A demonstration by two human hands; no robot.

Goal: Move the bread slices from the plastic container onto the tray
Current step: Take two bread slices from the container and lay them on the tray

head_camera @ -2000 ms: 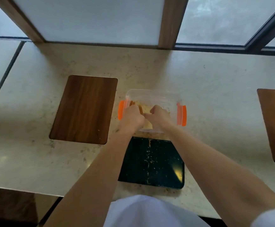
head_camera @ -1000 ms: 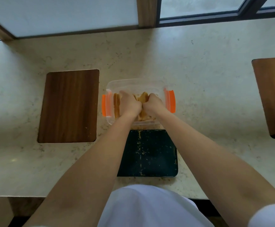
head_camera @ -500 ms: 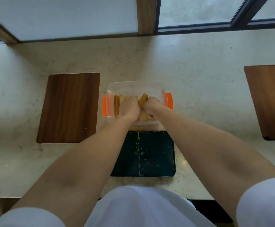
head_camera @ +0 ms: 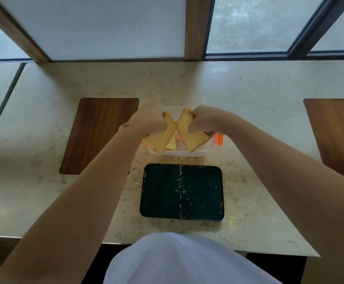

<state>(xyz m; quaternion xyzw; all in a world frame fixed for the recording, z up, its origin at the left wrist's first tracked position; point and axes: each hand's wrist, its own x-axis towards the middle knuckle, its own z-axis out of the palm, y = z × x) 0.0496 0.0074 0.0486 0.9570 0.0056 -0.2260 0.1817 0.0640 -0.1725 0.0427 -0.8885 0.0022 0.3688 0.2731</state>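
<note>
My left hand (head_camera: 146, 120) grips one golden bread slice (head_camera: 162, 138), and my right hand (head_camera: 204, 119) grips a second bread slice (head_camera: 189, 134). Both slices hang tilted just above the clear plastic container (head_camera: 187, 153) with orange latches (head_camera: 218, 139). Another slice (head_camera: 172, 144) shows inside the container between the two held ones. The dark, crumb-speckled tray (head_camera: 182, 192) lies on the counter directly in front of the container, with nothing on it but crumbs.
A wooden board (head_camera: 99, 134) is set into the stone counter to the left of the container, and another wooden board (head_camera: 339, 136) sits at the far right. Window frames run along the back edge. The counter's front edge is near my body.
Both hands have lifted out of the container, each bringing a bread slice up with it; the slices have spread apart above the container.
</note>
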